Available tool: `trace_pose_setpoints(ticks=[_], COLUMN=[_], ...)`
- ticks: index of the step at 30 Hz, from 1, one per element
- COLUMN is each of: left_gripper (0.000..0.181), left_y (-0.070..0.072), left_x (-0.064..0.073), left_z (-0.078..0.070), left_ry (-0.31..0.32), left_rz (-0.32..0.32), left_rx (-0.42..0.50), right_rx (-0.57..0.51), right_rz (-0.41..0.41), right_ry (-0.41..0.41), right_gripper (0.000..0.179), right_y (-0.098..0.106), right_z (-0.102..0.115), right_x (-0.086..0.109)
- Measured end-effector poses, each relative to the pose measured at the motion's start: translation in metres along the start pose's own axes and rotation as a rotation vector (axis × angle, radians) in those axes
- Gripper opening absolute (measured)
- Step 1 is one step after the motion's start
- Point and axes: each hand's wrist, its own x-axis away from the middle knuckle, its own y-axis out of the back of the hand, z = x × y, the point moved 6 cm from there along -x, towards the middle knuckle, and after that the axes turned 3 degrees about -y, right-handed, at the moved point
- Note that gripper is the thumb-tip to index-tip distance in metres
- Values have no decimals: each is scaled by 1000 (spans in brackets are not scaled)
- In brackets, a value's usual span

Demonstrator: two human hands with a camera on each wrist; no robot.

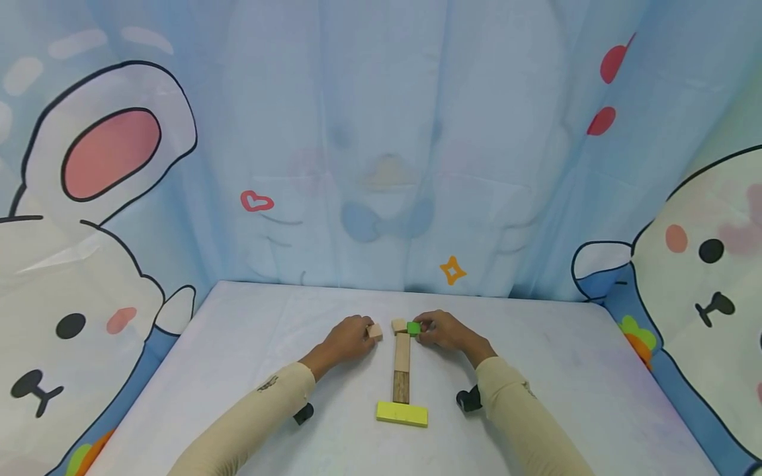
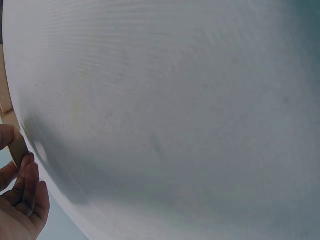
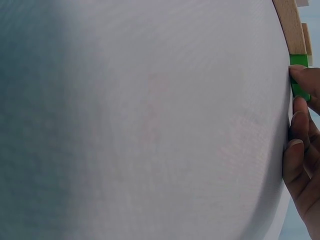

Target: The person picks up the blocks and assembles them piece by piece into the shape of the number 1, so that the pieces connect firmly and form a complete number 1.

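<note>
My left hand (image 1: pixel 351 337) pinches a small light wooden cube (image 1: pixel 375 332) just left of a row of blocks. With thumb and fingers, my right hand (image 1: pixel 443 330) holds a green cube (image 1: pixel 413 328) at the row's far end. That green cube sits beside another light wooden cube (image 1: pixel 399 325). Below them, a light wooden block (image 1: pixel 402 352) runs toward me, followed by a darker brown block (image 1: pixel 401 387). A yellow block (image 1: pixel 401 414) lies crosswise at the near end. In the right wrist view, fingertips touch the green cube (image 3: pixel 299 61); the left wrist view shows the pinched cube (image 2: pixel 18 149) partly hidden.
A white cloth covers the table (image 1: pixel 536 396). Blue curtains (image 1: pixel 381 132) with printed cartoon animals hang behind it and at both sides. Black wrist devices (image 1: pixel 469 400) show beneath the beige sleeves (image 1: pixel 530 416).
</note>
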Motion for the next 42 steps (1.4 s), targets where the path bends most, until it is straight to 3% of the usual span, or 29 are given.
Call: trace_pose_setpoints(ticks=[17, 42], left_gripper=[33, 36], left_y=[-1, -12], left_x=[-8, -15], left_z=[-9, -14], left_ry=[0, 41], left_rz=[-8, 20], left_rx=[-5, 1], right_rx=[7, 4], right_rz=[-3, 6], right_ry=[14, -2], right_gripper=[35, 36], right_y=[1, 2], right_z=[2, 2], right_x=[0, 1])
